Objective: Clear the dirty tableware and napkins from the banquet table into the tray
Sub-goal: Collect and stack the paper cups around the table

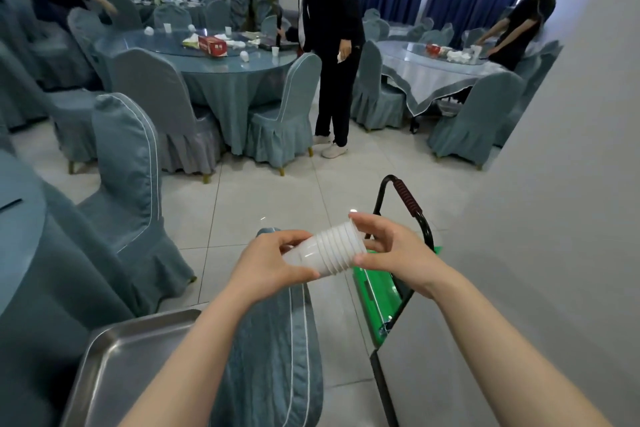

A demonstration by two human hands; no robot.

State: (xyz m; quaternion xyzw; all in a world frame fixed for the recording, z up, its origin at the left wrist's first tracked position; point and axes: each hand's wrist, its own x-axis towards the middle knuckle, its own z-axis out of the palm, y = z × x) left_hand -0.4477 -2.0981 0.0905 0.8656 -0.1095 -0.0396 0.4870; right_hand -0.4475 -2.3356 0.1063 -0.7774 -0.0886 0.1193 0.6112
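Cup stack lies sideways between the hands, left hand at its base, right hand at its rim end. Tray sits below and left, on the near table. Chair stands directly beneath the cups; cart to its right. Far table lies behind.

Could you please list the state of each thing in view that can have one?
stack of white cups: nested, held sideways in the air.
left hand: grips the stack's base end.
right hand: holds the rim end.
metal tray: visible part bare.
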